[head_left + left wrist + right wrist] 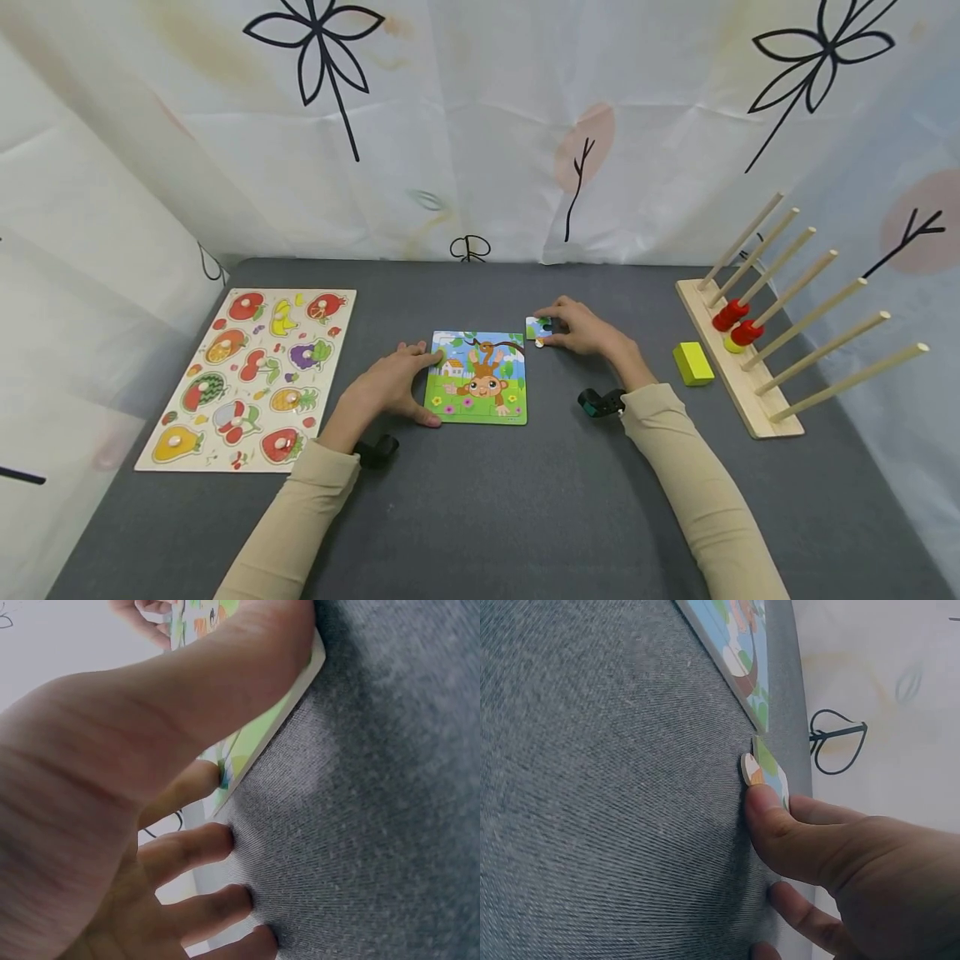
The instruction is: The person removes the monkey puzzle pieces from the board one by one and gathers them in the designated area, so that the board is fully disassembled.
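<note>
A square jigsaw puzzle (486, 379) with a monkey picture lies flat in the middle of the dark table. My left hand (396, 382) rests at its left side, thumb on the lower left corner and index fingertip on the left edge; the other fingers spread onto the cloth in the left wrist view. Just past the puzzle's upper right corner, my right hand (585, 329) pinches a loose jigsaw piece (769, 769) between thumb and index finger. That piece, blue and green with an orange and white tab, stays low over the cloth. My fingers partly cover it.
On the left lies a fruit peg board (255, 375). To the right stands a wooden peg rack (738, 358) with upright rods and red and yellow beads (730, 315). A yellow block (693, 364) sits beside it. Patterned white curtains (480, 125) border the table.
</note>
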### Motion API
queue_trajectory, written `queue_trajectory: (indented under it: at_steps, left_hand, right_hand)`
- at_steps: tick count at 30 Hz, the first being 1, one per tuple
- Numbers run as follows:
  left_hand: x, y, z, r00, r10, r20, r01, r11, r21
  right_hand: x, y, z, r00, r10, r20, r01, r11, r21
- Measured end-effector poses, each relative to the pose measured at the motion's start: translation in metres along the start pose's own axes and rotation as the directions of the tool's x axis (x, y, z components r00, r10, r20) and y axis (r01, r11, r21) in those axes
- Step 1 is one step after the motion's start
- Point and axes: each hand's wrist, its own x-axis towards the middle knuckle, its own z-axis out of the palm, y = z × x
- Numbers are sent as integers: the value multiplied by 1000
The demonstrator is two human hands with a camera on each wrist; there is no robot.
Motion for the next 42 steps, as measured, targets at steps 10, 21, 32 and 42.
queue_trajectory:
  at_steps: [10, 21, 32, 42]
  left_hand:
    - [0, 0, 1, 1000, 5, -2, -5, 1000, -2]
    - [-1, 1, 0, 1000, 4, -3, -4, 1000, -20]
    - [0, -1, 2, 1000, 1, 0, -1, 1000, -4]
    - [-1, -1, 0, 1000, 8, -7, -8, 1000, 2]
  right_hand:
    - [1, -1, 1, 999, 39, 26, -39, 999, 10]
    - [0, -1, 0, 999, 40, 31, -40, 999, -1]
    - [-5, -3, 4, 999, 36, -22, -36, 999, 34]
    - [-7, -27, 9, 994, -20, -112, 29, 996, 82]
